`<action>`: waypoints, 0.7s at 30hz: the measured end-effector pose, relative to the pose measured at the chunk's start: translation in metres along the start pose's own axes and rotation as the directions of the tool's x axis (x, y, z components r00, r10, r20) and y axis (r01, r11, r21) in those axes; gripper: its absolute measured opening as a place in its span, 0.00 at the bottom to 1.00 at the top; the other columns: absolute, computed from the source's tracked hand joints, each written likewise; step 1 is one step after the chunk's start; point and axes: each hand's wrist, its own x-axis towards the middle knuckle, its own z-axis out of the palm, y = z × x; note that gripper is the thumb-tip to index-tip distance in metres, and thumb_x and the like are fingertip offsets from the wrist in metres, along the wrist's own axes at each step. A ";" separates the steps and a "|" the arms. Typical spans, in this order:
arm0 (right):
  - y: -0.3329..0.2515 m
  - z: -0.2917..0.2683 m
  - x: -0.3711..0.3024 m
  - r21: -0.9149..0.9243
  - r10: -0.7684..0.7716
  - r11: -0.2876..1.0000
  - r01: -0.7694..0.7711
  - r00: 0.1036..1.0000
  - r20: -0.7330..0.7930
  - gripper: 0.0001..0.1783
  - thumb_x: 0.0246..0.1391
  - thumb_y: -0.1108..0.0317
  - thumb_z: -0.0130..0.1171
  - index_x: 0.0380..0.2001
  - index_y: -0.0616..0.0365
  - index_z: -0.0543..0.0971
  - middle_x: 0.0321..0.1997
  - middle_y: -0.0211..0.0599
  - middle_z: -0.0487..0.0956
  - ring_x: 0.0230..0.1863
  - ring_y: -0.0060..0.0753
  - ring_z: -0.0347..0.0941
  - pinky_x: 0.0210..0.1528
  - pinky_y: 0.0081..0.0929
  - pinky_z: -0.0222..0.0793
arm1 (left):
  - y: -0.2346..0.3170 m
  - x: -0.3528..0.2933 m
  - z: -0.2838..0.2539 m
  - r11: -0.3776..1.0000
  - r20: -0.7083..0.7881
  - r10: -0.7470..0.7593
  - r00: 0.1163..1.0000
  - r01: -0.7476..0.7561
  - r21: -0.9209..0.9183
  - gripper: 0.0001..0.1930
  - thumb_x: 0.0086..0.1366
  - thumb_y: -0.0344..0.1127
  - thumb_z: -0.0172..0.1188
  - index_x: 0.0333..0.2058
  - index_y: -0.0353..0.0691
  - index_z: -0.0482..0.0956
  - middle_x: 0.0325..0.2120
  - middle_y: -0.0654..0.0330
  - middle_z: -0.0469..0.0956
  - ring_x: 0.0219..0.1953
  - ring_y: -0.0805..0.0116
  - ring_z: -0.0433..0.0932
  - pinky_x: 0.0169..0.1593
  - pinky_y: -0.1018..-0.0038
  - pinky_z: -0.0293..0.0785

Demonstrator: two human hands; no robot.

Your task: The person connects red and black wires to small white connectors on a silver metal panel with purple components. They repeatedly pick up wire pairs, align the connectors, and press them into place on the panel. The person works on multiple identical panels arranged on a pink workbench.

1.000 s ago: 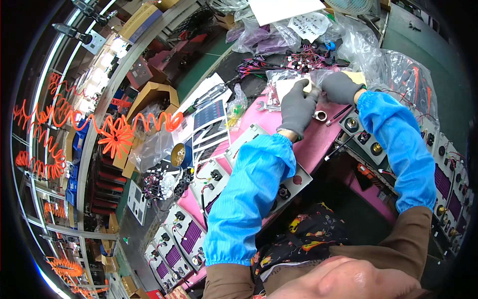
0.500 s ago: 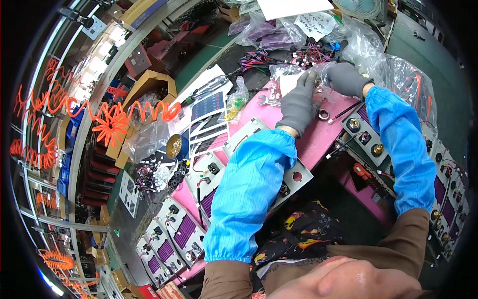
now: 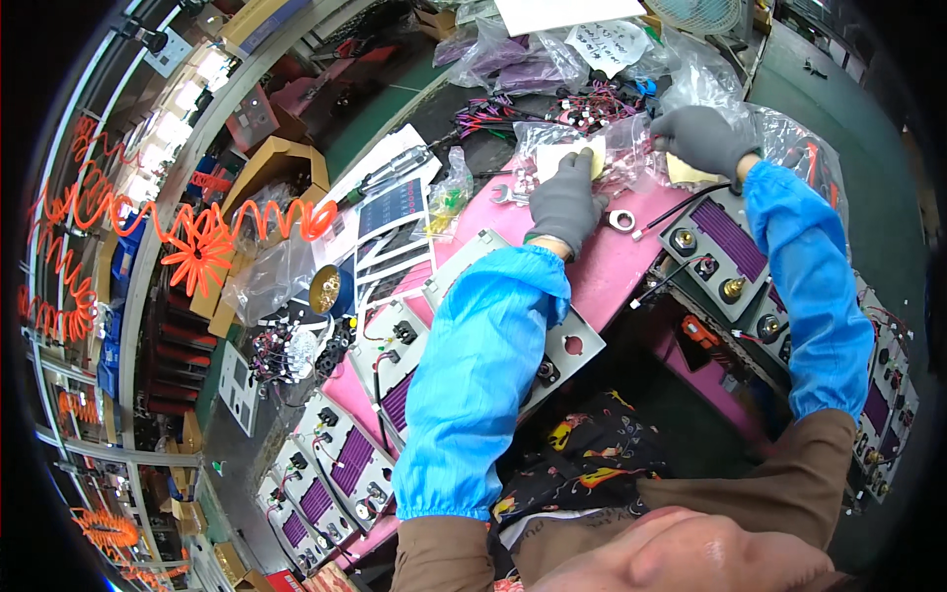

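My left hand (image 3: 567,202), in a grey glove, rests over the pink mat (image 3: 607,276). Its fingers stretch forward onto a pale yellow paper (image 3: 562,158) lying with a clear plastic bag (image 3: 623,148). My right hand (image 3: 702,140), also gloved, hovers farther right with curled fingers. A yellowish piece (image 3: 689,171) shows just below them; whether they grip it is hidden. A metal ring nut (image 3: 621,220) lies right of my left hand, and an open-end wrench (image 3: 505,195) lies to its left. A black cable (image 3: 676,211) runs below my right hand.
Grey panels with purple grilles (image 3: 350,464) line the near left; another such panel (image 3: 725,252) is below my right forearm. Wire bundles (image 3: 592,107) and plastic bags lie at the back. A screwdriver (image 3: 395,173), a tin of small parts (image 3: 328,288) and coiled orange hoses (image 3: 197,259) are left.
My right hand has moved right, away from my left hand, and the yellowish piece now shows under it. My left hand has drawn slightly back. The whole view has shifted a little.
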 end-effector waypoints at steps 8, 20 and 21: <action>0.012 -0.009 -0.018 0.009 0.255 0.967 -0.255 0.966 -0.048 0.15 0.53 0.57 0.57 0.39 0.52 0.82 0.38 0.46 0.81 0.41 0.49 0.78 0.46 0.41 0.71 | 0.001 -0.007 0.004 1.000 -0.012 0.006 1.000 -0.006 -0.013 0.39 0.54 0.49 0.66 0.63 0.49 0.60 0.58 0.54 0.68 0.46 0.51 0.78 0.46 0.59 0.75; 0.033 -0.059 -0.075 0.734 0.519 0.563 -0.380 0.854 0.044 0.15 0.60 0.57 0.54 0.37 0.59 0.80 0.20 0.23 0.68 0.14 0.12 0.56 0.15 0.18 0.50 | 0.034 -0.026 -0.019 0.732 -0.298 -0.015 0.954 -0.193 -0.653 0.19 0.62 0.42 0.62 0.49 0.39 0.77 0.38 0.55 0.81 0.34 0.69 0.79 0.39 0.73 0.75; 0.027 -0.060 -0.072 0.794 0.484 0.508 -0.334 0.873 0.057 0.16 0.61 0.57 0.53 0.37 0.60 0.80 0.21 0.23 0.68 0.14 0.11 0.56 0.15 0.17 0.50 | 0.037 -0.026 -0.021 0.642 -0.200 0.044 0.979 -0.181 -0.745 0.20 0.63 0.43 0.62 0.49 0.37 0.77 0.35 0.58 0.82 0.31 0.73 0.78 0.37 0.75 0.75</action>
